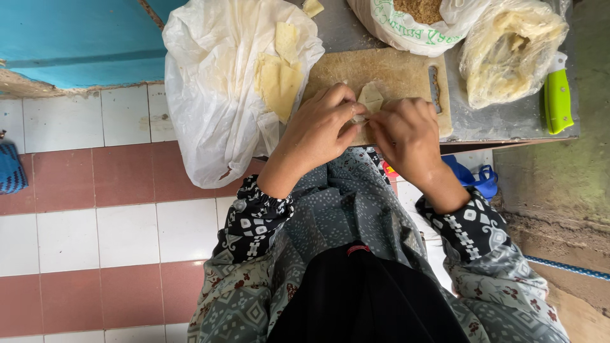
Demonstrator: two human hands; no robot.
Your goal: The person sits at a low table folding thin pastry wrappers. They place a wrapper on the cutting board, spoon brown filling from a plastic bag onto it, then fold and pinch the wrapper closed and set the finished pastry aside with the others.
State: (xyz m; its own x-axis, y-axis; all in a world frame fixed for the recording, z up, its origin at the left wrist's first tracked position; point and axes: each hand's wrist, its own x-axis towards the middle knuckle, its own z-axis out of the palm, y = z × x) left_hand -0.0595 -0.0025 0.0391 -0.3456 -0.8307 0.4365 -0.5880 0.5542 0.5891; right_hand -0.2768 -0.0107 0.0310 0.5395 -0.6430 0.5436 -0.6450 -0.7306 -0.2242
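Both hands meet over a wooden cutting board [400, 73] on a metal table [502, 117]. My left hand [321, 130] and my right hand [406, 136] pinch a small folded piece of pale dough wrapper [370, 98] between their fingertips. The wrapper stands up in a pointed, triangle-like shape just above the board. Just left of my left hand, a large white plastic bag [210, 95] lies open with flat yellowish dough sheets [278, 79] inside.
A bag of brown crumbs [416, 19] and a clear bag of pale dough pieces [508, 51] sit at the table's back. A green-handled tool [558, 98] lies at the right edge. Below are white and reddish floor tiles [95, 209], a blue wall [76, 38] and a blue object [476, 178] under the table.
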